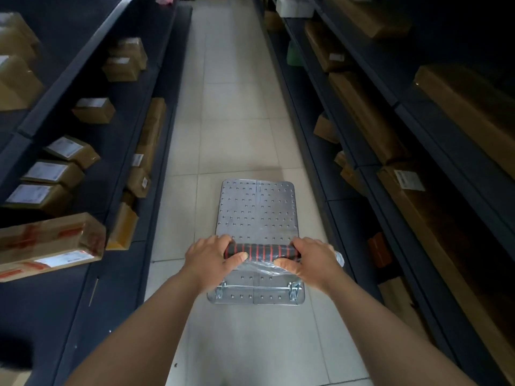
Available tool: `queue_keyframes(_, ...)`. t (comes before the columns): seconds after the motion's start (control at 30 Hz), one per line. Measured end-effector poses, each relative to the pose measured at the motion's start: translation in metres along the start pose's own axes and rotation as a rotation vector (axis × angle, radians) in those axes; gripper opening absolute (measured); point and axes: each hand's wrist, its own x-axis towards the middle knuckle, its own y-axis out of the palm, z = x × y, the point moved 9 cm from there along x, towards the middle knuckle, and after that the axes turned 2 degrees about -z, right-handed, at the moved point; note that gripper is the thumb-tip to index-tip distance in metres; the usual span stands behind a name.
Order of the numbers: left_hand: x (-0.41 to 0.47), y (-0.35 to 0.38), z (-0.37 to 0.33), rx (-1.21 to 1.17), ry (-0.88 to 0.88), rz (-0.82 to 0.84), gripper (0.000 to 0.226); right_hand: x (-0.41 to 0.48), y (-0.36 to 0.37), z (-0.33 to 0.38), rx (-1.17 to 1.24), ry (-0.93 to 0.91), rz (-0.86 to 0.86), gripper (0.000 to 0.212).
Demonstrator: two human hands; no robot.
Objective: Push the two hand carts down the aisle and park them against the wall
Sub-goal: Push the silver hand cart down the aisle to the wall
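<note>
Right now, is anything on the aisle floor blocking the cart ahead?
Nothing visible does. The tiled floor ahead of the cart lies bare between the shelves as far as the view reaches. Both the left hand and right hand grip the handle.

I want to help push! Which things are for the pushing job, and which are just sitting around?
For the job:
- hand cart
- its striped handle
- left hand and right hand, both gripping it

Just sitting around:
- cardboard boxes on the shelves
- plastic wrap under the handle
</note>
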Motion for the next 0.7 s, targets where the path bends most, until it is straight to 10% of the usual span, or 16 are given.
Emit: queue_keyframes(0.7,0.284,-0.099,0.007,-0.092,-0.018,-0.1,0.028,0.298,-0.093,-0.015,-0.024,-0.033,0.009,0.043)
